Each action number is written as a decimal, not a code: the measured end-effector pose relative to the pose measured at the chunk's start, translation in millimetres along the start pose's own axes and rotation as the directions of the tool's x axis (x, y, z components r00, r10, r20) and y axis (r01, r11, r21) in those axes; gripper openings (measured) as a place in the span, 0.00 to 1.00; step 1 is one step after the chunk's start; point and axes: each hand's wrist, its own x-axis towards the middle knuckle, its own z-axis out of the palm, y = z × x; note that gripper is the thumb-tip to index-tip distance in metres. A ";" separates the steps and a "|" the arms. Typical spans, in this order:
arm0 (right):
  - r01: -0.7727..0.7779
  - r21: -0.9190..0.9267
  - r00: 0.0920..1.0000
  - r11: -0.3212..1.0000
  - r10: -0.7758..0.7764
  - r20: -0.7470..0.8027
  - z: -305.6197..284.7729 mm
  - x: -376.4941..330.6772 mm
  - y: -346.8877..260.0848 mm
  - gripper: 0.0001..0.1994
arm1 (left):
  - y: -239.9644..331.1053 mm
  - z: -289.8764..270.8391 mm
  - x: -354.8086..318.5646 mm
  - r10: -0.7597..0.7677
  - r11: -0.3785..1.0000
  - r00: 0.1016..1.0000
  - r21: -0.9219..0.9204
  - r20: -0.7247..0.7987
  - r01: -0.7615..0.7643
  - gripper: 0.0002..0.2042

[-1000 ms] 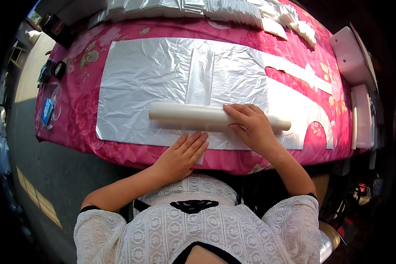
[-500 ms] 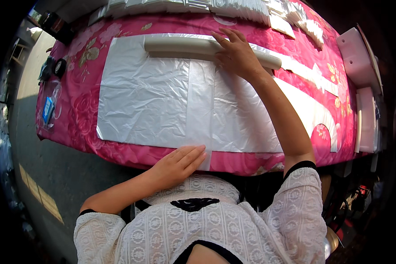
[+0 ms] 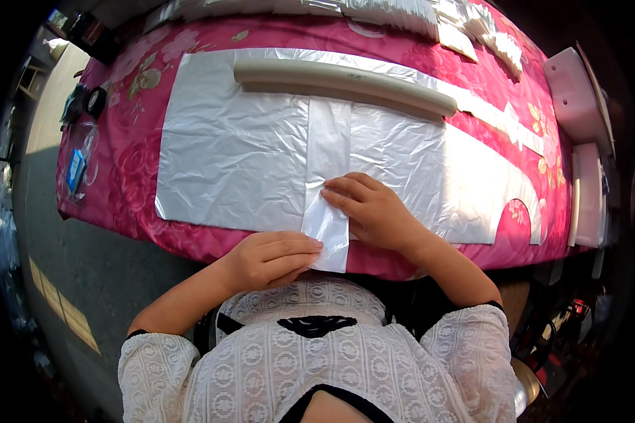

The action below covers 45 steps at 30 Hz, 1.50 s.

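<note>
A flat stack of thin white plastic bags (image 3: 233, 155) lies on the table, with curved cut-outs at its right end. Across its middle runs a narrow folded plastic strip (image 3: 329, 141), whose near end hangs past the table's front edge. My left hand (image 3: 275, 259) is closed with its fingertips on the left edge of this strip, close to its lower end. A little higher, my right hand (image 3: 375, 213) has curled fingers pinching the strip from the right. A pale grey pipe (image 3: 346, 81) rests along the far side of the stack, touched by neither hand.
The pink flowered tablecloth (image 3: 130, 169) covers the table. Piles of folded white bags (image 3: 391, 15) line the far edge. On the left are a roll of black tape (image 3: 96, 103) and a blue packet (image 3: 76, 170). White foam boxes (image 3: 578, 95) stand on the right.
My right hand has left the pipe and come down toward me onto the strip. My left hand has moved slightly left, and the strip's near end now shows between both hands.
</note>
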 end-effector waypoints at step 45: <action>-0.027 0.067 0.994 0.997 0.034 -0.108 -20.4 32.1 56.3 0.17 | -57.7 13.5 62.4 -0.310 0.825 0.951 0.500 0.008 0.265 0.20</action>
